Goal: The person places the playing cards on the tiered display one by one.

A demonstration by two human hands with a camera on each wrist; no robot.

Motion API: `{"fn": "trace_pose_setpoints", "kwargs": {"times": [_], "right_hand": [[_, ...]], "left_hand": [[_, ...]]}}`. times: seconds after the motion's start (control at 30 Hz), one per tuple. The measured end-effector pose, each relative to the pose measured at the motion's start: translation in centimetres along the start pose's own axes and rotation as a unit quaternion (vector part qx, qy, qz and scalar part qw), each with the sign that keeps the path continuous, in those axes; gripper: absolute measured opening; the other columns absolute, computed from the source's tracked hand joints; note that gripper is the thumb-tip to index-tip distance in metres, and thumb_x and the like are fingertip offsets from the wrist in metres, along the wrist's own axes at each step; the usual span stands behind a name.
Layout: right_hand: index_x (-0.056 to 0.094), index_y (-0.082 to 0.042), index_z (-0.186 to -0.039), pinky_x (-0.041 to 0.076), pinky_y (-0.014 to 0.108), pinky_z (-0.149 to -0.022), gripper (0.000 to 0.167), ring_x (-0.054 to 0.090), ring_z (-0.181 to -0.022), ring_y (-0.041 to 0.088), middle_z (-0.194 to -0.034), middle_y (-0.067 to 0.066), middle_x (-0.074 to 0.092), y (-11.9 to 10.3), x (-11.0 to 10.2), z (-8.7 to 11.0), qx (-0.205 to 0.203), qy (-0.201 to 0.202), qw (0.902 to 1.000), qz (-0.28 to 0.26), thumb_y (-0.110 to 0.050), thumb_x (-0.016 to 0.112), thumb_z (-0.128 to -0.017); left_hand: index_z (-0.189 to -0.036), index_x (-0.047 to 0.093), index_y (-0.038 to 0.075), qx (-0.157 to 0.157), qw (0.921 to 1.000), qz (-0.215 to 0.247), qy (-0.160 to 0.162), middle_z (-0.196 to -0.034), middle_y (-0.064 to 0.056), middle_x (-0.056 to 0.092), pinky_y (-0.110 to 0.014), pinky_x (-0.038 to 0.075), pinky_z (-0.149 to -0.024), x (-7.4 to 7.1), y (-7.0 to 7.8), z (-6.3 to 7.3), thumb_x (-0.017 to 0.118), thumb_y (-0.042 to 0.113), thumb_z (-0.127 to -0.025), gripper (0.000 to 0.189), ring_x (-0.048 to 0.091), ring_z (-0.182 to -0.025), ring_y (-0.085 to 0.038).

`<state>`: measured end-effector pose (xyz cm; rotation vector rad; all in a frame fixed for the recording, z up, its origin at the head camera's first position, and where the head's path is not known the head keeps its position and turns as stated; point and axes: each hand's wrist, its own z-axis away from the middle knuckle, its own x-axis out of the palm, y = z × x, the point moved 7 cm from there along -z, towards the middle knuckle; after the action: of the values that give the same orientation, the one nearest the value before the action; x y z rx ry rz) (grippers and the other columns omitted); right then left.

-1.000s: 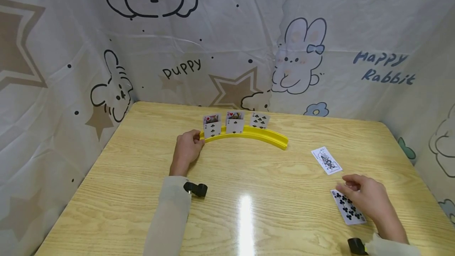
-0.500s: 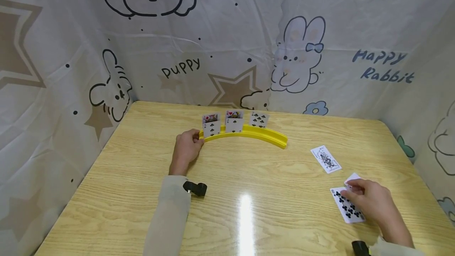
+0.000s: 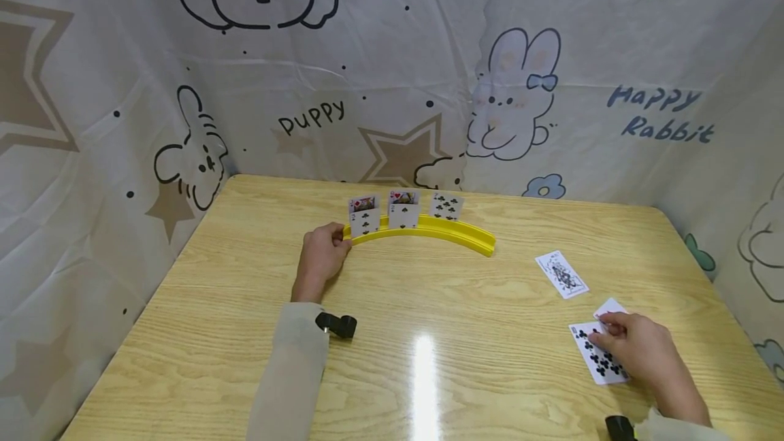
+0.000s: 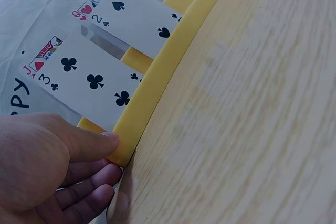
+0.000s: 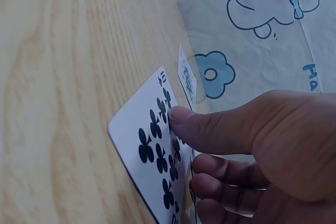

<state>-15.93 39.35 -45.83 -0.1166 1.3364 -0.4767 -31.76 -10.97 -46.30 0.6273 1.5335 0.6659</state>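
A curved yellow card holder [image 3: 456, 231] stands toward the back of the table. My left hand [image 3: 321, 252] pinches its left end, thumb in front. Upright in it are a three of clubs [image 4: 94, 80] before a red jack, a two of spades [image 4: 134, 17] before a red queen, and a clubs card [image 3: 446, 207]. At the right, my right hand [image 3: 643, 352] has its thumb on the face of a ten of clubs [image 5: 152, 150], fingers curled at the far edge. Another white card [image 3: 611, 306] pokes out beyond it, mostly hidden by the hand and the ten.
A joker-like card [image 3: 561, 275] lies face up alone, beyond the right hand. The wooden table [image 3: 245, 359] meets a printed cloth [image 3: 392, 73] at the back and sides. Both wrists wear black straps.
The right hand has shifted slightly right and down, and a white card's corner now shows beyond the ten of clubs. The left hand and card holder stay put.
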Motion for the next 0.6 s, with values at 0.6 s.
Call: {"fn": "trace_pose_setpoints", "kwargs": {"times": [0.6], "right_hand": [[0.059,0.012,-0.111,0.047,0.041,-0.068,0.038,0.055,-0.079,0.026,-0.091,0.017,0.063,-0.12,0.3,-0.35,0.016,0.01,0.9996,-0.019,-0.012,0.077,-0.089]], "left_hand": [[-0.127,0.065,-0.001,-0.003,1.0,-0.001,0.001,-0.109,-0.014,0.069,-0.038,0.054,-0.083,0.04,-0.04,0.0,0.071,0.012,-0.094,0.035,0.064,-0.095,-0.023]]}}
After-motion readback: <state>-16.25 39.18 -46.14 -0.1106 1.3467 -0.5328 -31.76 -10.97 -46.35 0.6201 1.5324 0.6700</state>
